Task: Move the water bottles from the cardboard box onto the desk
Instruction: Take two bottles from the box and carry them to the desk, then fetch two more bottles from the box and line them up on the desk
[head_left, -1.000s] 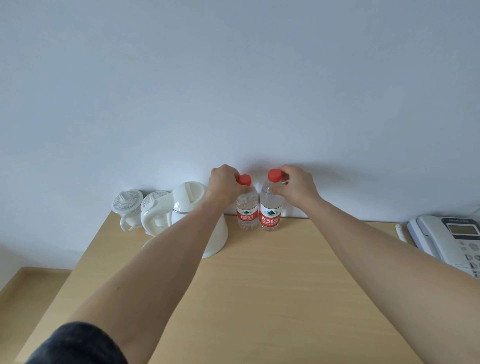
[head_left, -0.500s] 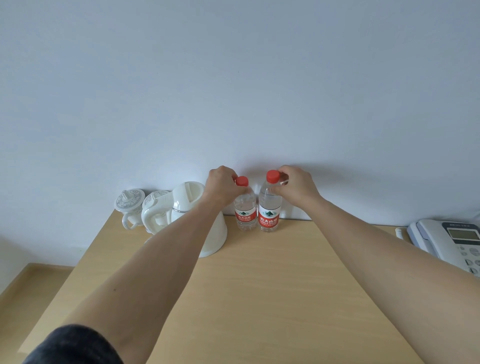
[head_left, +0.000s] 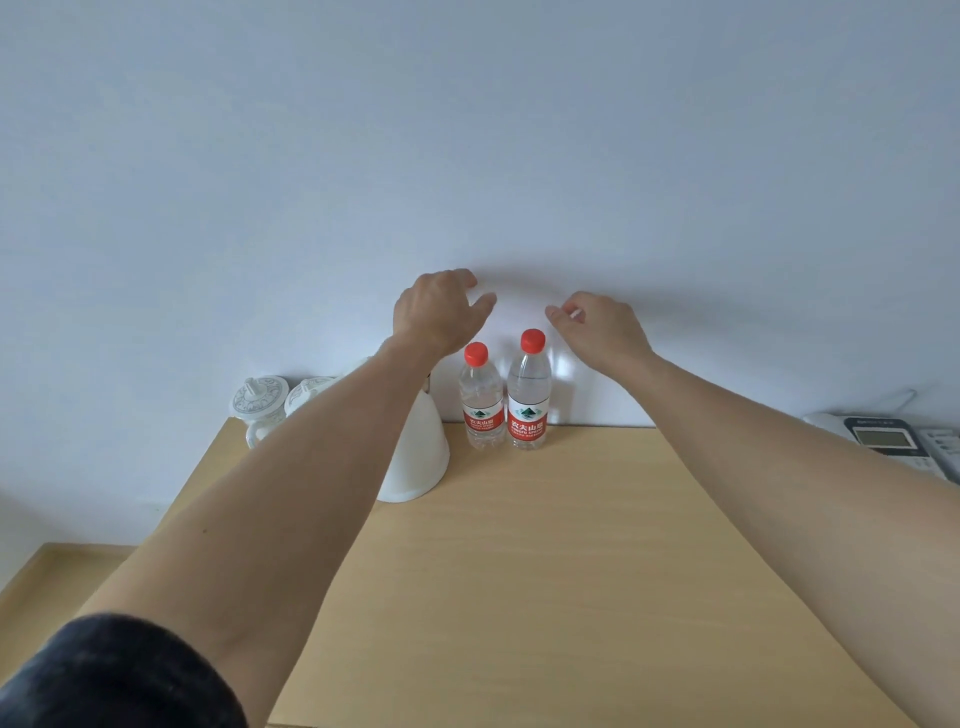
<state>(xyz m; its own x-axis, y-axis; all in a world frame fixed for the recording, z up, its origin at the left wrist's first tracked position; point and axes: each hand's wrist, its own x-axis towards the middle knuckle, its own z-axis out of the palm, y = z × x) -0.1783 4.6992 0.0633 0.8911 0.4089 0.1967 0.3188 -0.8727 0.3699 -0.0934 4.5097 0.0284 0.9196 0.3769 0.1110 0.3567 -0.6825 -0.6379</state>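
Two clear water bottles with red caps and red labels stand upright side by side at the back of the wooden desk (head_left: 545, 571), against the wall: the left bottle (head_left: 483, 402) and the slightly nearer right bottle (head_left: 528, 397). My left hand (head_left: 439, 309) hovers above and left of the left bottle, fingers apart, holding nothing. My right hand (head_left: 602, 325) hovers above and right of the right bottle, fingers loosely curled and empty. Neither hand touches a bottle. No cardboard box is in view.
A white electric kettle (head_left: 421, 457) stands just left of the bottles, partly hidden by my left forearm. Two lidded white cups (head_left: 260, 408) sit at the desk's back left corner. A grey desk telephone (head_left: 893, 441) lies at the right edge.
Both hands let go of the bottle caps and rose above the bottles, which stay standing on the desk.
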